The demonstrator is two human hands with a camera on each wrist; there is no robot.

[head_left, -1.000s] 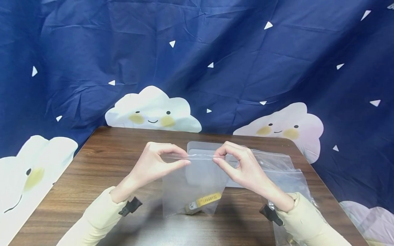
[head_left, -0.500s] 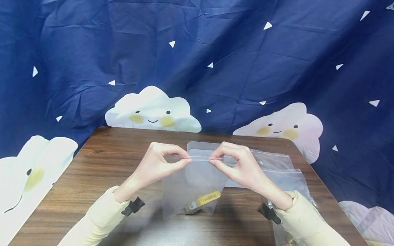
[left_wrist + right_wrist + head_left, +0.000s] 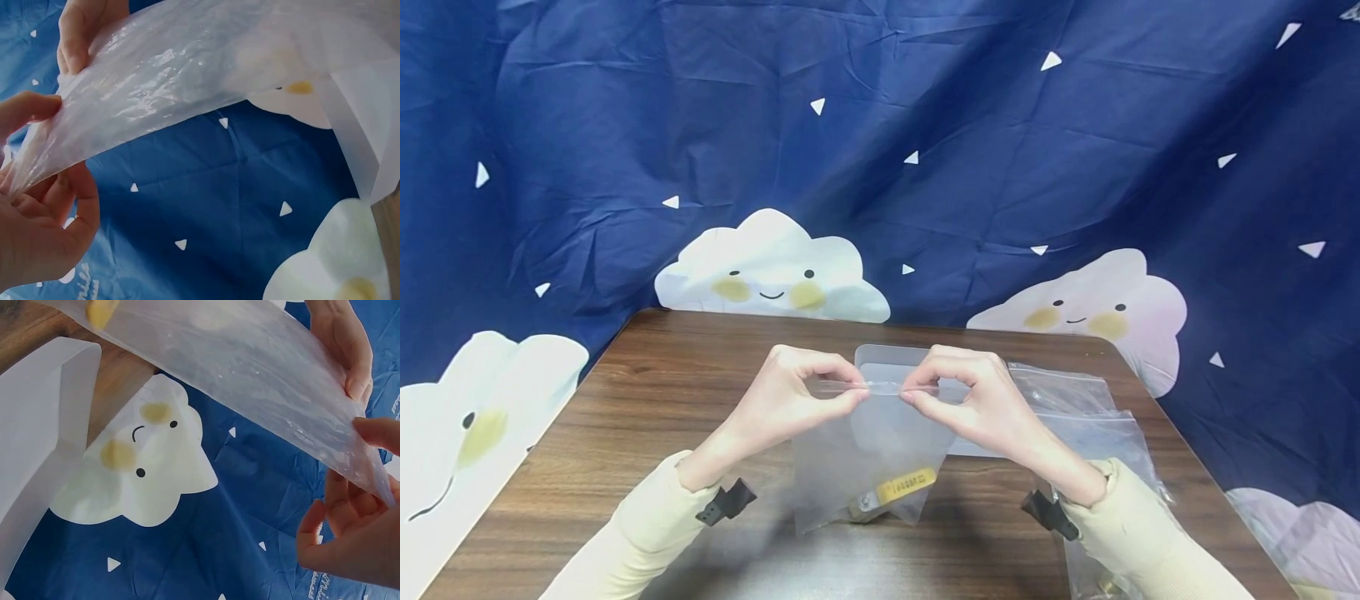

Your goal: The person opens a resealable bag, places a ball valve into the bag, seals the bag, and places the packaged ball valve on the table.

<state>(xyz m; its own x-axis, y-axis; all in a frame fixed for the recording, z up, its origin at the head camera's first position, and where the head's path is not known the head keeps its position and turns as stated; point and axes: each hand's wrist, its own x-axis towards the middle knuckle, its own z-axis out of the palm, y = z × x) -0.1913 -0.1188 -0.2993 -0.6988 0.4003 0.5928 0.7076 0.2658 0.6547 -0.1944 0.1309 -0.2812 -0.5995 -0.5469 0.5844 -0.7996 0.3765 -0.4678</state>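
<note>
Held up over the table is a clear plastic zip bag [image 3: 827,475], its top edge running level between both hands. My left hand [image 3: 782,392] pinches that edge between thumb and forefinger. A short way to the right, my right hand [image 3: 981,396] pinches the same edge, its fingertips close to the left ones. At the bag's bottom lies a yellow piece with dark print [image 3: 907,485] and a silvery round end. In the left wrist view, the bag [image 3: 181,69] stretches away from the fingers, creased and shiny. The right wrist view shows the bag [image 3: 250,381] from its other side.
Behind the bag stands a white open box [image 3: 891,354], partly hidden by it and the right hand. More clear zip bags [image 3: 1093,429] lie at the right of the wooden table [image 3: 685,358], partly under the right sleeve. A blue cloud-print curtain [image 3: 850,167] hangs behind.
My right hand has slid left along the bag's top edge, and the left hand has shifted slightly right. The gap between their fingertips is narrower; the bag hangs nearly as before.
</note>
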